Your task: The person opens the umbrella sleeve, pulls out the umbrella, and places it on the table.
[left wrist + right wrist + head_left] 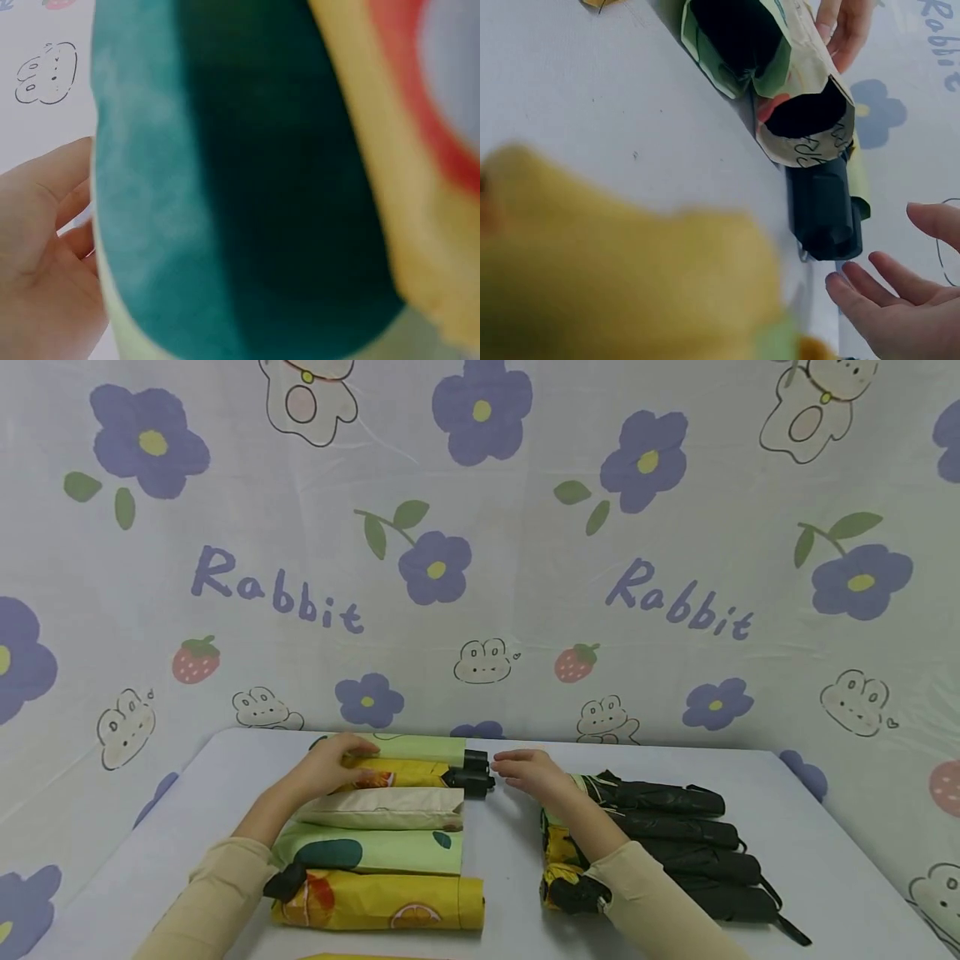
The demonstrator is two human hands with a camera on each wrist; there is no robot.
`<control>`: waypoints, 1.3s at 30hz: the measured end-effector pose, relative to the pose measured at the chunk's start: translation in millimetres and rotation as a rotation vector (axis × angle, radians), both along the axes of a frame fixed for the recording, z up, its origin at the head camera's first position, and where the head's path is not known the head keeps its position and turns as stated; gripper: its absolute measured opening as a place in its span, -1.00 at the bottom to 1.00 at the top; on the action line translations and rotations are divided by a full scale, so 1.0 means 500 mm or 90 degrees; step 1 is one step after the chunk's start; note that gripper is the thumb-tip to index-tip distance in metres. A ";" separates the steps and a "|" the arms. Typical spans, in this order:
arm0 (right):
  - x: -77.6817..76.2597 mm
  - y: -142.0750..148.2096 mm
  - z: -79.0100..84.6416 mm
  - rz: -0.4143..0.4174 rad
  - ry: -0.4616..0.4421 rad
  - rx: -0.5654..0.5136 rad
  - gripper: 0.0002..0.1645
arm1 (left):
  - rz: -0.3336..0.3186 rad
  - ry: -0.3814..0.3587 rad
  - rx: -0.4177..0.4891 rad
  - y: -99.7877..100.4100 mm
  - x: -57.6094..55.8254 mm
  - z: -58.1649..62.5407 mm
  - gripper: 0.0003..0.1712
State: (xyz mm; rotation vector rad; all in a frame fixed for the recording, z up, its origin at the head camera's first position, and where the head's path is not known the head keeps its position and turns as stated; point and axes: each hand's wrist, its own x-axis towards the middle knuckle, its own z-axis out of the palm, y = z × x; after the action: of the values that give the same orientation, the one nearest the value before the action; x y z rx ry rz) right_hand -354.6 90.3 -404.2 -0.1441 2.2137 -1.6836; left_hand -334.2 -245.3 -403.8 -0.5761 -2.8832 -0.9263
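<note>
My left hand [333,764] is at the back of the left row, its thumb and fingers about the left part of a yellow folding umbrella [420,772] with a black handle [472,779]. Behind it lies a light green umbrella [427,747], its handle also black. My right hand [536,772], fingers apart and holding nothing, hovers just right of these handles. Nearer me lie a cream sleeve [390,810], a green sleeve [405,852] with dark patches and a yellow orange-print roll [382,900]. The right wrist view shows hollow sleeve ends [810,124] beside the handles.
Several black folded umbrellas [690,864] lie in a row on the right, partly behind my right forearm. A yellow edge [360,957] shows at the front of the white table [817,860]. A printed rabbit-and-flower cloth [480,610] hangs behind.
</note>
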 end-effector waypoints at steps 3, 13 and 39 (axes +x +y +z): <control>0.000 -0.006 -0.004 0.002 -0.011 0.006 -0.46 | 0.001 0.001 0.002 -0.004 -0.001 -0.003 -0.63; 0.001 -0.017 -0.017 0.007 -0.014 0.029 -0.45 | -0.009 0.013 -0.010 -0.005 -0.006 -0.009 -0.67; 0.007 -0.038 -0.043 0.060 0.160 0.223 -0.53 | -0.044 0.004 -0.029 -0.003 0.001 -0.009 -0.62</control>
State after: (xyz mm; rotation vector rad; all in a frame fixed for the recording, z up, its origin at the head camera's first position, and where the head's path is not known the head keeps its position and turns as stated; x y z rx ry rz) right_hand -351.0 71.3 -425.7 -0.3793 2.6022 -1.2620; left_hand -333.8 -247.0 -408.4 -0.6844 -2.9030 -0.8670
